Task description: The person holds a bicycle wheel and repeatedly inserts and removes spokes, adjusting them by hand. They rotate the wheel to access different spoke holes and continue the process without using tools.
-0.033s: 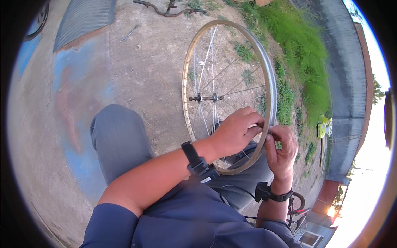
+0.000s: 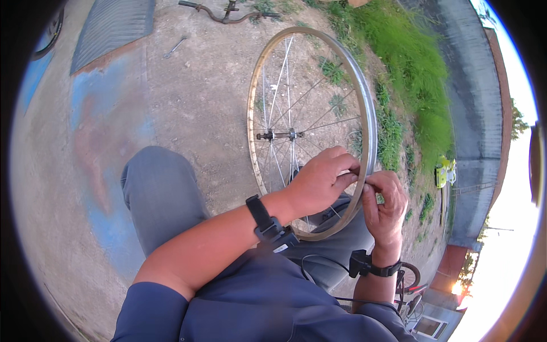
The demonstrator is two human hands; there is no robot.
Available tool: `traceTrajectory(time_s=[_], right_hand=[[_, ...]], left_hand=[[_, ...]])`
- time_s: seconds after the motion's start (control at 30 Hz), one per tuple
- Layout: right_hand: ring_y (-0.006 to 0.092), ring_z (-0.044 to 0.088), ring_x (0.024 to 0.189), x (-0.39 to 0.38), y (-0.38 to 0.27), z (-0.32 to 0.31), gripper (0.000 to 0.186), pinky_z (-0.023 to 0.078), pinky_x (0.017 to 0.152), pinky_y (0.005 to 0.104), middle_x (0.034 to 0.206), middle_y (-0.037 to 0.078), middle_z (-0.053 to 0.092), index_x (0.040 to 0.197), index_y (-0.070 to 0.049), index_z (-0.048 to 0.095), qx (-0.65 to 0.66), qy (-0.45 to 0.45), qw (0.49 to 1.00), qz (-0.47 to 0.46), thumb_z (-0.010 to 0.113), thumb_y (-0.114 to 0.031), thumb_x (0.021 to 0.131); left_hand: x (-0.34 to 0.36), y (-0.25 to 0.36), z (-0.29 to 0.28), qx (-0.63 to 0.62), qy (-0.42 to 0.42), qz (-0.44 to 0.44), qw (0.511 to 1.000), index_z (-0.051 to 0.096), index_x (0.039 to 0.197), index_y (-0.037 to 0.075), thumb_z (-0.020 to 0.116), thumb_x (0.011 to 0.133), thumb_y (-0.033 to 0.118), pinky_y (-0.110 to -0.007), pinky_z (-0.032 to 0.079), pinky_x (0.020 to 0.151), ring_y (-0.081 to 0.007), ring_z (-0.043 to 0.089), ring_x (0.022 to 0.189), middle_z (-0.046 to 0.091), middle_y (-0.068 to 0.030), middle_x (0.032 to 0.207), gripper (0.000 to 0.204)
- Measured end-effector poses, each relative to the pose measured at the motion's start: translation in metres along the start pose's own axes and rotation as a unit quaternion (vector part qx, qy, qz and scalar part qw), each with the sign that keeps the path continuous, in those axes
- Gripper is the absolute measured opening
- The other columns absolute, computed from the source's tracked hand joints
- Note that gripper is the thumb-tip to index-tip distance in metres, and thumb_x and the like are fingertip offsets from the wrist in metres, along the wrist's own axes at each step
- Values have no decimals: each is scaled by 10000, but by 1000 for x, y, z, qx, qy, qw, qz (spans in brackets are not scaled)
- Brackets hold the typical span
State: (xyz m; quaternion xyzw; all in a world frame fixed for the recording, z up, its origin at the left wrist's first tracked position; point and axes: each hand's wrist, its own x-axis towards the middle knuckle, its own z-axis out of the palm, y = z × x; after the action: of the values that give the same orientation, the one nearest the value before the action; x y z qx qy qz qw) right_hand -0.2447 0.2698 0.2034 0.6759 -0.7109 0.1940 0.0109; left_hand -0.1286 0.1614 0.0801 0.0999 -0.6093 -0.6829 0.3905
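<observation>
A bicycle wheel (image 2: 370,114) stands upright in front of me, its rim worn and yellowish on the inner faces. Thin spokes run to the hub (image 2: 285,135). From the inner side of the rim, my left hand (image 2: 325,178) is closed, thumb and fingers pinched against the rim's lower right part. On the outer side my right hand (image 2: 386,205) meets it at the same spot, thumb and forefinger bent together on the rim. Any small part between the fingertips is hidden. The wheel's lower end is by my leg.
A wrench (image 2: 175,48) lies on the dirt at the upper left, near a corrugated sheet (image 2: 114,31). Bicycle handlebars (image 2: 229,17) lie at the top. Grass (image 2: 421,85) grows along a wall (image 2: 476,114) on the right. Another bicycle (image 2: 409,279) is at the lower right.
</observation>
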Motion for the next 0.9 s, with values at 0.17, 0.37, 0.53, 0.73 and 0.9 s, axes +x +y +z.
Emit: traceTrajectory(time_s=[0.17, 0.37, 0.53, 0.73, 0.9], right_hand=[[161, 674, 865, -15, -5, 5, 336, 558, 784, 315, 1025, 101, 681, 1305, -6, 538, 58, 3, 993, 103, 652, -71, 996], [283, 725, 923, -29, -16, 22, 577, 573, 843, 373, 1054, 184, 708, 1433, 19, 481, 170, 30, 956, 236, 721, -81, 918], [385, 678, 897, -32, -19, 39, 455, 547, 821, 443, 1021, 214, 665, 1318, 12, 569, 124, 19, 938, 323, 731, -144, 922], [208, 611, 752, 19, 29, 37, 375, 501, 699, 347, 892, 124, 648, 1262, 30, 637, 71, 104, 948, 293, 709, -160, 947], [195, 621, 770, 68, 42, 7, 389, 506, 710, 356, 858, 117, 660, 1235, 26, 672, 108, 97, 963, 226, 744, -189, 918]], left_hand=[[2, 4, -4, 0, -11, -7, 1000, 691, 1138, 45, 687, 948, 36, -350, 521, 802, -263, 638, 946, 627, -102, 1050, 190], [3, 6, -7, -1, -28, -17, 999, 695, 1167, 48, 670, 958, 9, -346, 522, 817, -239, 645, 960, 640, -92, 1087, 214], [2, 6, -14, 21, -5, -1, 1000, 695, 1175, 50, 674, 971, 12, -325, 530, 833, -214, 652, 987, 655, -78, 1128, 208], [-4, -2, -41, 63, 104, -113, 986, 691, 1191, 25, 664, 1016, 79, -311, 539, 859, -149, 657, 1008, 690, -65, 1132, 185], [-12, -19, -67, 75, 156, -186, 967, 687, 1193, 1, 673, 1013, 105, -321, 545, 897, -171, 678, 1036, 731, -93, 1103, 208]])
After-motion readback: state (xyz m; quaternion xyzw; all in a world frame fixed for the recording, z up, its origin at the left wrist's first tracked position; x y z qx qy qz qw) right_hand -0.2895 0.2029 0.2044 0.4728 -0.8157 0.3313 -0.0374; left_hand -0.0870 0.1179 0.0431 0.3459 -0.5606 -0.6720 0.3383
